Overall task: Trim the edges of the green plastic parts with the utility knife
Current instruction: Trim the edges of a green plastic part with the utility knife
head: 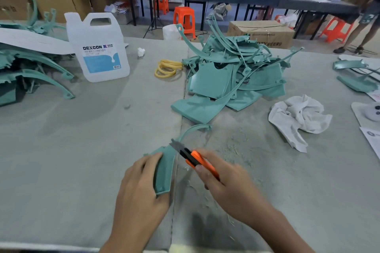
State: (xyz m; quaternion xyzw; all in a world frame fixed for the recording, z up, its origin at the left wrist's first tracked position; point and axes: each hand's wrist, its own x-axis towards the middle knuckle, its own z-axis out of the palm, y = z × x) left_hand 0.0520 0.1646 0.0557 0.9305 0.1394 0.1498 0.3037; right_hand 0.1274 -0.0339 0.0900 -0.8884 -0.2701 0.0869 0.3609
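My left hand [139,187] grips the wide end of a curved green plastic part [165,168] that lies on the grey table near the front. Its thin arc end [193,129] bends away to the right. My right hand [224,183] holds an orange and black utility knife [195,158]. The knife's blade [174,144] is out and touches the part's edge, just beyond my left fingers. Thin green shavings [234,148] lie scattered on the table to the right of the knife.
A heap of green parts [234,76] lies mid-table, another heap [26,72] at the left, a few more [357,76] at the right edge. A white DEXCON jug [98,47], yellow rings [167,68] and a crumpled white cloth [298,117] also sit on the table [82,139].
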